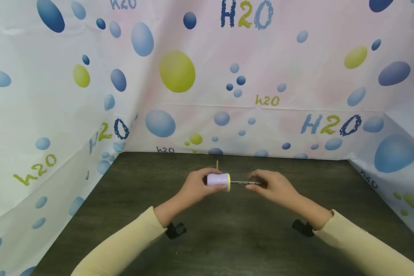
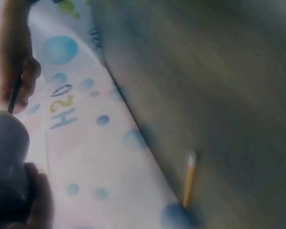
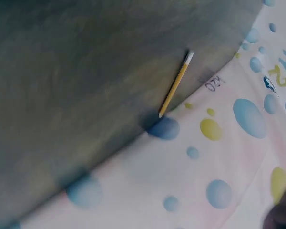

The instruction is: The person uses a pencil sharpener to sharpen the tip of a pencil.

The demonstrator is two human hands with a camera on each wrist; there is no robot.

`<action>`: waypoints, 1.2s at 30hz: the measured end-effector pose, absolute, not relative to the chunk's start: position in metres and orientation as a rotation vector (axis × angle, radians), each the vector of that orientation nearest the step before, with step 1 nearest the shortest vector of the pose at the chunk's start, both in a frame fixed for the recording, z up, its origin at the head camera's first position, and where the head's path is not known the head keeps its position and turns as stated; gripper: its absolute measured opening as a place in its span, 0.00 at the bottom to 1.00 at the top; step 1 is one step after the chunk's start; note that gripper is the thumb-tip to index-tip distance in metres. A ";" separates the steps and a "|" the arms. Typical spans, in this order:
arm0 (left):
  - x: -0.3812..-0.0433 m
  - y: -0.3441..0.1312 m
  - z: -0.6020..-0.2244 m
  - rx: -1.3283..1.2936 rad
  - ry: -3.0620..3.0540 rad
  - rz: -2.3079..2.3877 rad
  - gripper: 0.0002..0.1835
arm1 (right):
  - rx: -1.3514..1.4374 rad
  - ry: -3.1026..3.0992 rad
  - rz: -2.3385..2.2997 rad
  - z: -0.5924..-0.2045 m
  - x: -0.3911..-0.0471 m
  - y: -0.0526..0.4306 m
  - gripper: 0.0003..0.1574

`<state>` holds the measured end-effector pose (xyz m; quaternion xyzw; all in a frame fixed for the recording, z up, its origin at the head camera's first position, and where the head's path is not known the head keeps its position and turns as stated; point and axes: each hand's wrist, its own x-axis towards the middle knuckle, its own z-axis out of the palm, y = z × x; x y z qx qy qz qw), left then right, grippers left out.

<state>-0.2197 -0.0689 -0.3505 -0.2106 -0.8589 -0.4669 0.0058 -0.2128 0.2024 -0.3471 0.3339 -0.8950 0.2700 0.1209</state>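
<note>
In the head view my left hand (image 1: 196,184) grips a lilac cup (image 1: 218,179) with a yellow rim, tipped on its side so its mouth faces right. My right hand (image 1: 277,186) pinches a slim dark pencil-like stick (image 1: 244,183) with small printing along it. The stick runs level from the right fingertips to the cup's mouth, where the rim hides its far end. The left wrist view shows the cup (image 2: 7,148) dark and blurred, with the stick (image 2: 14,95) meeting its yellow rim.
A yellow pencil (image 3: 176,83) with a pale end lies on the dark table (image 1: 234,237) near its back edge, just beyond the left hand. A white sheet (image 1: 207,38) printed with bubbles and H2O lettering walls the back and sides.
</note>
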 end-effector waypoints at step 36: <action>-0.221 -0.068 -0.344 -0.773 -2.700 -1.280 0.22 | 0.899 -2.814 0.971 -0.341 -0.213 0.203 0.20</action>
